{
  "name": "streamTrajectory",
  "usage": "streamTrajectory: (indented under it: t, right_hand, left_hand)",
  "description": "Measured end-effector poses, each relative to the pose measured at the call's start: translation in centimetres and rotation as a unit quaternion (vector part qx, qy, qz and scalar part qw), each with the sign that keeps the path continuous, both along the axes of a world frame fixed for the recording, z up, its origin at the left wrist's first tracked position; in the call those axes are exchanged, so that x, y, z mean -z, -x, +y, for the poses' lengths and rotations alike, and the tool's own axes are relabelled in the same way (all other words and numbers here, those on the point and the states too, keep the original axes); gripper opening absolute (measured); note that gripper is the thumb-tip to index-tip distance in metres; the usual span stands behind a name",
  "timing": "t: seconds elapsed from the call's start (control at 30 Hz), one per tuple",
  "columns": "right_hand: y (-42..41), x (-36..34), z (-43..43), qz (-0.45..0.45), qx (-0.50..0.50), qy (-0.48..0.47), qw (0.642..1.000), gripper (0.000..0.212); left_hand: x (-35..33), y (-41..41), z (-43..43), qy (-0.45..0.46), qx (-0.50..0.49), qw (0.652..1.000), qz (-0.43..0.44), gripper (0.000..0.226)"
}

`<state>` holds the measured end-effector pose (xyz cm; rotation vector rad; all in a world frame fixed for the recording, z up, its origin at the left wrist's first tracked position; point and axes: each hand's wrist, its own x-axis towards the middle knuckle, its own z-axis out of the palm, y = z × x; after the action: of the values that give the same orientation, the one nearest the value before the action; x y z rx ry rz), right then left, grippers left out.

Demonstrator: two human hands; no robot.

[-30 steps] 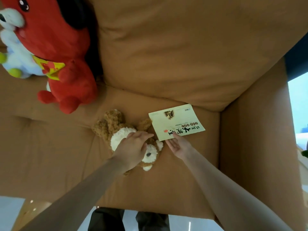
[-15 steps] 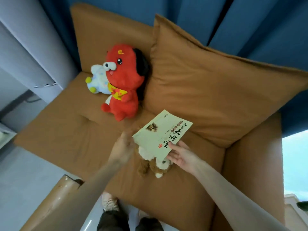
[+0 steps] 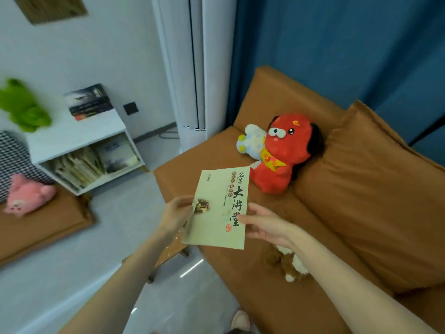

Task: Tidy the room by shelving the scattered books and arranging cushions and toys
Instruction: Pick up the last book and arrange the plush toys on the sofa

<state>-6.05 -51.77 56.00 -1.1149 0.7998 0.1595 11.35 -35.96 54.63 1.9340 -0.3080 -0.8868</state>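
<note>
A single wide-angle camera worn on the person's head looks forward and steeply down, with both forearms reaching in from the bottom edge; the left hand point(image 3: 177, 213) and right hand point(image 3: 263, 226) grip a book point(image 3: 216, 213) close under the lens at the centre. The view faces the brown sofa point(image 3: 243, 276) and blue curtain point(image 3: 337, 56) on the right, where a red toy dog point(image 3: 284, 155) sits a little farther off. The white shelf point(image 3: 72, 137) stands well back at the left, across the grey floor point(image 3: 72, 273), and the whole picture leans, with upright lines slanting.
</note>
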Motion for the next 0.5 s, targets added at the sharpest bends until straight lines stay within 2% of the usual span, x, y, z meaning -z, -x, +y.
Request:
streamTrajectory:
  t: [0.2, 0.4, 0.5]
  right_hand:
    - [-10.0, -0.7, 10.6, -0.011, -0.125, 0.029, 0.992, 0.034]
    - [-19.3, -0.8, 21.1, -0.002, -0.174, 0.105, 0.979, 0.03]
    - [-22.8, -1.2, 24.6, -0.003, -0.203, 0.131, 0.97, 0.028]
  left_hand:
    - [-0.5, -6.6, 14.0, -0.012, -0.103, 0.994, 0.04, 0.028]
    - [-0.6, -12.2, 26.9, 0.013, -0.173, 0.983, 0.055, 0.043]
    - [-0.7, -14.7, 30.6, 0.016, -0.212, 0.975, 0.063, 0.057]
